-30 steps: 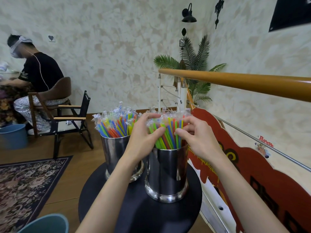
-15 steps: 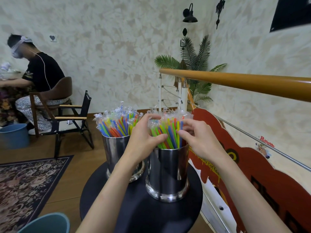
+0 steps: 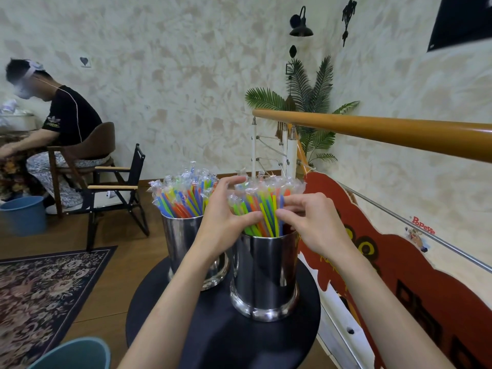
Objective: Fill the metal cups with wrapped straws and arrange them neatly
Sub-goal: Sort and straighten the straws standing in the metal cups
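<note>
Two shiny metal cups stand on a round black table [image 3: 221, 339]. The near right cup [image 3: 265, 272] holds a bundle of coloured wrapped straws [image 3: 262, 206]. My left hand [image 3: 225, 217] grips this bundle from the left, thumb in front and fingers curled round its back. My right hand [image 3: 308, 222] pinches the straws from the right, thumb and fingers curled on them. The far left cup [image 3: 181, 241], partly hidden by my left forearm, is full of wrapped straws [image 3: 181, 195].
A wooden handrail [image 3: 386, 134] and a red painted panel [image 3: 399, 275] run along the right. A folding chair [image 3: 117, 190], a seated person [image 3: 61, 129], a blue bin [image 3: 24, 214] and a patterned rug [image 3: 40, 288] lie to the left. A teal bucket [image 3: 74, 354] sits at the bottom.
Both hands have closed in on the right cup's straws, squeezing the bundle narrower. My right thumb has moved left to meet my left thumb in front.
</note>
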Demonstrator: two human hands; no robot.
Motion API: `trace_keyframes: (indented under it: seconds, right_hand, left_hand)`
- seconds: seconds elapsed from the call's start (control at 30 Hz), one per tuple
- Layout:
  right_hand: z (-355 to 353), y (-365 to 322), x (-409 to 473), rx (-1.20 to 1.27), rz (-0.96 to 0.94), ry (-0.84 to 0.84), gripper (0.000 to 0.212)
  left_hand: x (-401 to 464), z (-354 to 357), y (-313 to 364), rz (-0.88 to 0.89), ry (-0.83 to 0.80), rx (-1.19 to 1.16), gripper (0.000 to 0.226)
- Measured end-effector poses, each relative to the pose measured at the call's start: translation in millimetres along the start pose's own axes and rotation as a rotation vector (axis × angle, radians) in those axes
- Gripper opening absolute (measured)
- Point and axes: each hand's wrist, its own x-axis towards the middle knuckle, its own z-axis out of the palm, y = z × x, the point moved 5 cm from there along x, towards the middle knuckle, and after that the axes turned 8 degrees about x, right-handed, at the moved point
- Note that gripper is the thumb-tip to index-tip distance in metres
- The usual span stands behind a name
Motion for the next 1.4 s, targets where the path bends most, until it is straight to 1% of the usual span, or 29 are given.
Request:
trace_keyframes:
  seconds: [0.1, 0.2, 0.23, 0.27, 0.33, 0.4, 0.47, 0.53, 0.63, 0.7, 0.87, 0.97, 1.03, 1.1, 1.27, 1.4]
  right_hand:
    - [2, -4, -3, 0.003, -0.043, 0.062, 0.02]
    - [17, -16, -9, -0.127, -0.198, 0.056, 0.004]
    - [21, -18, -11, -0.161, -0.224, 0.04, 0.001]
    - [23, -19, -10, -0.176, -0.223, 0.003, 0.001]
    - [21, -17, -7, -0.16, -0.166, -0.12, 0.01]
    - [12, -18, -4, -0.102, -0.142, -0.2, 0.016]
    - [0, -19, -3, -0.031, -0.138, -0.199, 0.018]
    - [-9, -19, -2, -0.007, -0.13, -0.171, 0.016]
    - [-17, -16, -1, 0.012, -0.119, -0.12, 0.013]
    - [-19, -13, -1, -0.002, -0.115, -0.089, 0.017]
    - [-22, -1, 1, -0.101, -0.103, -0.03, 0.032]
    - [-23, 8, 3, -0.171, -0.038, -0.011, 0.039]
    - [-22, 13, 3, -0.184, 0.012, -0.039, 0.041]
    - [-21, 16, 2, -0.175, 0.041, -0.109, 0.039]
    - [-23, 18, -1, -0.137, 0.048, -0.28, 0.037]
    - [-23, 19, -2, -0.184, 0.029, -0.34, 0.04]
  left_hand:
    - [0, 1, 0, -0.009, 0.023, -0.062, 0.066]
    - [-1, 7, 3, -0.025, 0.018, -0.094, 0.065]
    - [-2, 9, 3, -0.021, 0.02, -0.085, 0.065]
    - [-2, 9, 4, -0.016, 0.024, -0.077, 0.065]
    - [-2, 6, 5, -0.002, 0.031, -0.065, 0.062]
    - [-1, 2, 5, 0.039, 0.052, -0.032, 0.052]
    - [0, -2, 4, 0.068, 0.076, 0.011, 0.042]
    - [-1, -3, 4, 0.085, 0.092, 0.044, 0.036]
    - [-1, -4, 5, 0.107, 0.102, 0.137, 0.033]
    - [-3, -4, 8, 0.135, 0.101, 0.229, 0.033]
    - [-4, -6, 14, 0.254, 0.119, 0.505, 0.042]
    - [-5, -8, 19, 0.313, 0.154, 0.62, 0.051]
    - [-6, -9, 23, 0.362, 0.197, 0.677, 0.057]
    - [-7, -10, 24, 0.382, 0.208, 0.681, 0.063]
    - [-11, -10, 20, 0.35, 0.136, 0.617, 0.077]
    - [-15, -15, 22, 0.361, 0.119, 0.643, 0.082]
